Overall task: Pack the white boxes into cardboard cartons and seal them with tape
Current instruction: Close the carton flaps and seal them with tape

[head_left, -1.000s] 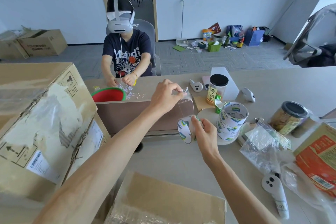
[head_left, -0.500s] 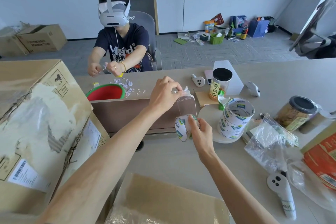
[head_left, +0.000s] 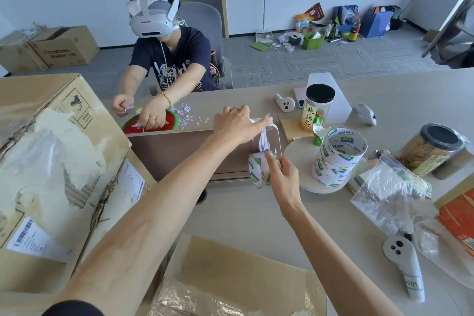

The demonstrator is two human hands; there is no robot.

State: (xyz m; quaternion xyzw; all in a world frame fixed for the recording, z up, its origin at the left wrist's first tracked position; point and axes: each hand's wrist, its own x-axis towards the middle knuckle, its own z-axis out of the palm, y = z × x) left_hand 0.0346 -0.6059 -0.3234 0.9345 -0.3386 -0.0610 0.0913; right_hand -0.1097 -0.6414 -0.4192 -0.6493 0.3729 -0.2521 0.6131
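Observation:
My right hand [head_left: 283,178] grips a roll of clear tape [head_left: 256,169] with a green and white core, held above the table. My left hand [head_left: 234,123] pinches the free end of the tape strip [head_left: 264,137], which runs up from the roll. A large worn cardboard carton [head_left: 56,161] stands at my left, its top taped. A second carton [head_left: 238,274] lies right in front of me with clear tape along its near flap. No white boxes are visible.
A stack of tape rolls [head_left: 338,159] stands on a round board to the right. Two snack jars [head_left: 316,106] [head_left: 431,151], plastic bags [head_left: 392,195], a white controller [head_left: 405,267] and a brown divider [head_left: 195,151] crowd the table. A person with a headset [head_left: 164,64] sits opposite.
The camera has moved closer and tilted down. My left hand still pulls the tape end up from the roll; the strip is a little longer and twisted. The person opposite has leaned forward over the red bowl.

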